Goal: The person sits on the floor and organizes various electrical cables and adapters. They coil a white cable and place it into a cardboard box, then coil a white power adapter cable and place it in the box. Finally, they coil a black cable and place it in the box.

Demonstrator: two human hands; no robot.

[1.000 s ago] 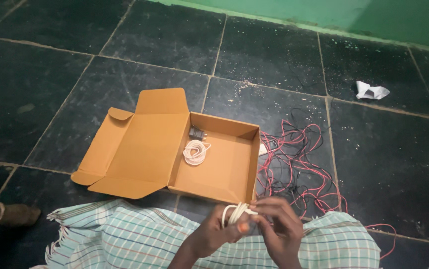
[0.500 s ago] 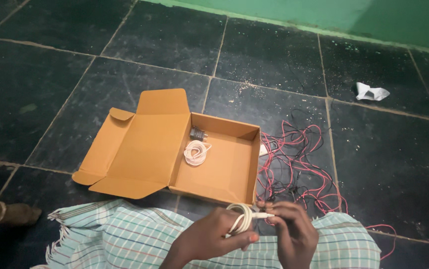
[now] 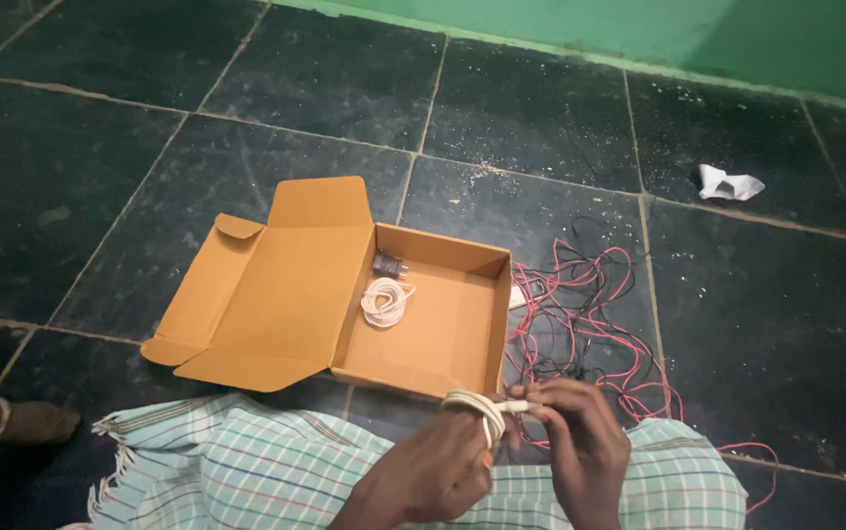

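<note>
A coil of white cable (image 3: 475, 404) is wrapped around the fingers of my left hand (image 3: 437, 469), just in front of an open brown cardboard box (image 3: 452, 339). My right hand (image 3: 580, 447) pinches the cable's loose end beside the coil. Inside the box lie a second coiled white cable (image 3: 384, 299) and a small dark plug (image 3: 387, 264). Both hands hover over my lap, which is covered by a pale green checked cloth (image 3: 275, 471).
A tangle of red and black wires (image 3: 590, 314) lies on the dark tiled floor to the right of the box. A crumpled white scrap (image 3: 727, 183) sits at the far right. A foot with an anklet (image 3: 0, 420) shows at the left edge. A green wall runs along the top.
Both hands have shifted slightly and kept winding; the cable now sits as a tighter coil on my left fingers, with my right hand holding the end out to the right.
</note>
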